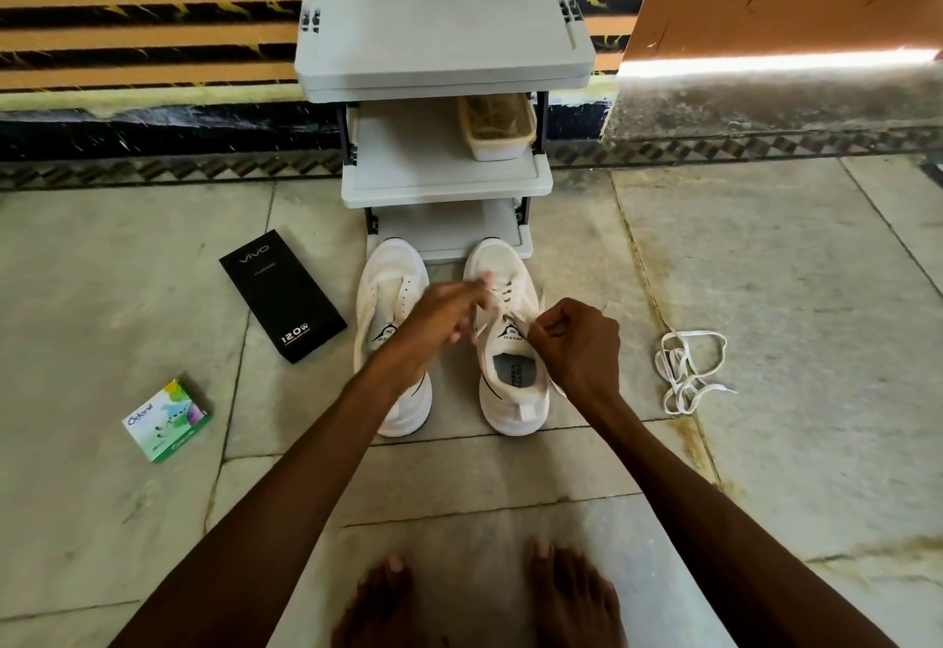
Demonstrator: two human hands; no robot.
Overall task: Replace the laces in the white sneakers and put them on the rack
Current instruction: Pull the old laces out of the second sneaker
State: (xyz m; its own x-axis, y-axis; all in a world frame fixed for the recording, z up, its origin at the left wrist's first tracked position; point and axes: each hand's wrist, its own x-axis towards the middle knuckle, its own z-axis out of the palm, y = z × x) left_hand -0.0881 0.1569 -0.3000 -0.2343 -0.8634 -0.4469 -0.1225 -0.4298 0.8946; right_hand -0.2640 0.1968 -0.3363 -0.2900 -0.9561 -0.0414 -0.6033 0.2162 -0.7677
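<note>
Two white sneakers stand side by side on the floor in front of the grey shoe rack (446, 178). The left sneaker (390, 290) has bare eyelets. The right sneaker (510, 382) carries a white lace (502, 310) through its upper eyelets. My left hand (444, 310), blurred, reaches across and pinches one end of that lace above the right sneaker. My right hand (576, 346) is curled into a fist, gripping the other lace end at the sneaker's right side. A loose white lace (686, 372) lies tangled on the floor to the right.
A black phone box (283, 295) lies left of the sneakers and a small green box (167, 420) further left. A beige tray (497, 129) sits on the rack's middle shelf. My bare feet (479, 596) are at the bottom. Wall and door stand behind.
</note>
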